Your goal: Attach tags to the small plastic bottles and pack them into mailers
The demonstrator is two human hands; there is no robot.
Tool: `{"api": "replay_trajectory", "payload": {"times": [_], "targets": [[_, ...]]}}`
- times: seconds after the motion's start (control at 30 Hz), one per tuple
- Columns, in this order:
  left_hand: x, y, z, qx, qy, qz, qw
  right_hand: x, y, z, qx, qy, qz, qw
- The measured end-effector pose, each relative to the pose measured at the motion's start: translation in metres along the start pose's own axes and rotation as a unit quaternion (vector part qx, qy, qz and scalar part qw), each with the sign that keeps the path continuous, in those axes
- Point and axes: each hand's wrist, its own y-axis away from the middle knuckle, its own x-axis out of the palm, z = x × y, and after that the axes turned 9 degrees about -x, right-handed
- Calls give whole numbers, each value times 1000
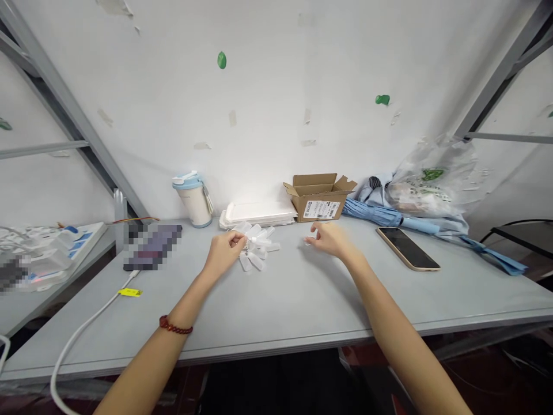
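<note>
Clear plastic pieces (257, 248) sit at twelve o'clock; our left hand (223, 253) pinches them, our right hand (330, 238) pinches one small piece (311, 235)

head view | forward-down | close over grey table (302, 300)
</note>
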Motion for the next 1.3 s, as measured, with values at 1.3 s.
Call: {"api": "replay_trajectory", "payload": {"times": [1.3], "targets": [[7, 1, 3, 6, 20, 27, 999, -8, 11, 22, 5, 103, 154, 983]]}}
